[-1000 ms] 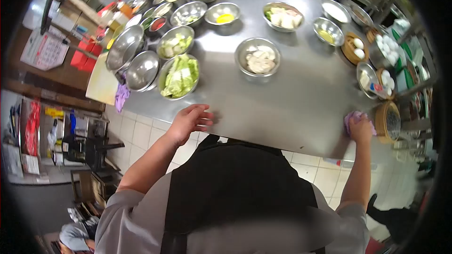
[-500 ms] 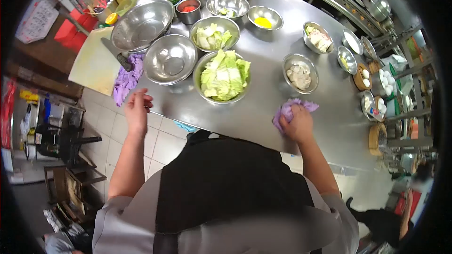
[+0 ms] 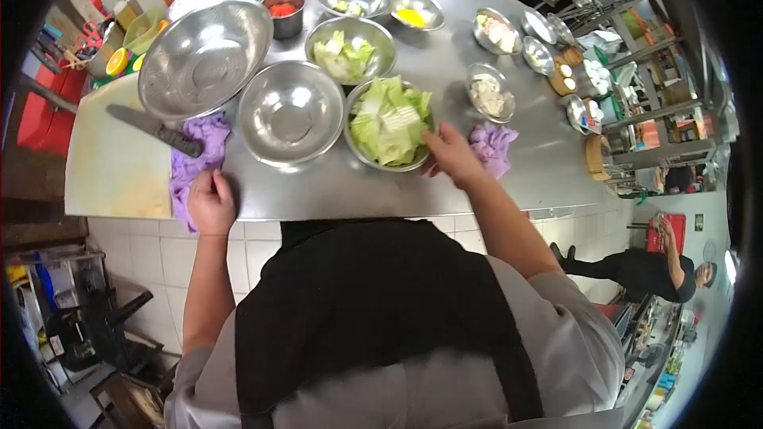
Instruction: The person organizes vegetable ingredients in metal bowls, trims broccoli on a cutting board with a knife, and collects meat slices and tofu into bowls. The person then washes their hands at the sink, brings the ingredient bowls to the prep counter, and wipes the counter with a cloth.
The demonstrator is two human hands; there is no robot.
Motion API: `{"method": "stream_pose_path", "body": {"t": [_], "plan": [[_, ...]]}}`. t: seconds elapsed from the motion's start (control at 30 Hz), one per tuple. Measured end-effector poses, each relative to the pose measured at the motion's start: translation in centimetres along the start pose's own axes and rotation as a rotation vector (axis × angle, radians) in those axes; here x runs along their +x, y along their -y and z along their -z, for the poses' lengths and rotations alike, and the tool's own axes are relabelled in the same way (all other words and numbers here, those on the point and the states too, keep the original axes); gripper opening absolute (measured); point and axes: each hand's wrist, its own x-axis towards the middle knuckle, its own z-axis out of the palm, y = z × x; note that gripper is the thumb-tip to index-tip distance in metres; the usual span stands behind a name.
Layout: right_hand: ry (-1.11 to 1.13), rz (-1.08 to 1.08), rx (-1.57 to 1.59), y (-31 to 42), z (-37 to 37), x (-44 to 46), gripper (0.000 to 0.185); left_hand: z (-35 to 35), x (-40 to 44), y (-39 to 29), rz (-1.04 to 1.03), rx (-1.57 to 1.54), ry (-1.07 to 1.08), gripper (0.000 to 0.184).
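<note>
My right hand (image 3: 455,157) grips the right rim of a steel bowl (image 3: 367,160) heaped with cut lettuce (image 3: 389,121); some fingers are hidden below the rim. A crumpled purple cloth (image 3: 494,147) lies just right of that hand. At the table's front edge, my left hand (image 3: 212,202) is closed with its fingers curled, against another purple cloth (image 3: 197,143). Whether it pinches the cloth is hidden. A knife (image 3: 151,129) rests with its handle on this cloth and its blade over the white cutting board (image 3: 111,167). Between my hands stands a steel bowl (image 3: 292,115) with nothing in it.
Behind are a large perforated bowl (image 3: 203,59), another lettuce bowl (image 3: 350,49) and a bowl with yellow liquid (image 3: 417,12). A bowl of pale pieces (image 3: 490,94) stands right of the lettuce. Bottles and containers crowd the back left. Another person (image 3: 648,270) stands far right.
My right hand has let go of the right-hand purple cloth and moved left to the lettuce bowl. My left hand has closed beside the other cloth. The view has shifted.
</note>
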Motion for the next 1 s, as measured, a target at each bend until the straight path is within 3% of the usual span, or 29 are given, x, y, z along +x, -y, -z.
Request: {"method": "stream_pose_path", "body": {"t": [0.03, 0.1, 0.2, 0.33, 0.43, 0.67, 0.77, 0.87, 0.97, 1.0], "plan": [[-0.029, 0.000, 0.060, -0.6, -0.4, 0.3, 0.033, -0.2, 0.3, -0.1, 0.013, -0.008, 0.002, 0.024], [-0.030, 0.046, 0.107, -0.8, -0.5, 0.1, 0.027, -0.4, 0.5, 0.0, -0.022, -0.026, -0.021, 0.026], [-0.132, -0.028, 0.106, -1.5, 2.2, 0.4, 0.029, 0.0, 0.5, -0.1, -0.016, -0.009, 0.023, 0.025], [-0.295, -0.094, 0.340, -1.9, 5.9, 0.4, 0.028, -0.1, 0.4, -0.4, -0.026, 0.014, 0.040, 0.025], [-0.259, -0.117, 0.415, -1.4, 7.5, 1.3, 0.028, -0.2, 0.4, 0.0, -0.008, 0.073, 0.079, 0.026], [-0.362, -0.016, 0.670, -0.7, 8.9, 5.4, 0.042, -0.5, 0.3, -0.3, -0.035, 0.054, 0.047, 0.026], [-0.270, -0.136, 0.565, -0.4, 11.4, 5.3, 0.039, -0.5, 0.2, -0.8, 0.001, 0.014, 0.041, 0.026], [-0.521, -0.012, 0.036, -1.1, 14.1, 5.8, 0.033, -0.7, 0.3, -0.7, -0.027, 0.033, 0.030, 0.026], [-0.963, 0.327, -0.326, -1.2, 16.8, 7.2, 0.028, -0.8, 0.2, -0.4, -0.009, 0.060, 0.043, 0.026], [-0.976, 0.309, -0.320, -0.5, 17.8, 7.5, 0.025, -0.9, 0.2, -0.4, 0.006, 0.069, 0.049, 0.026]]}}
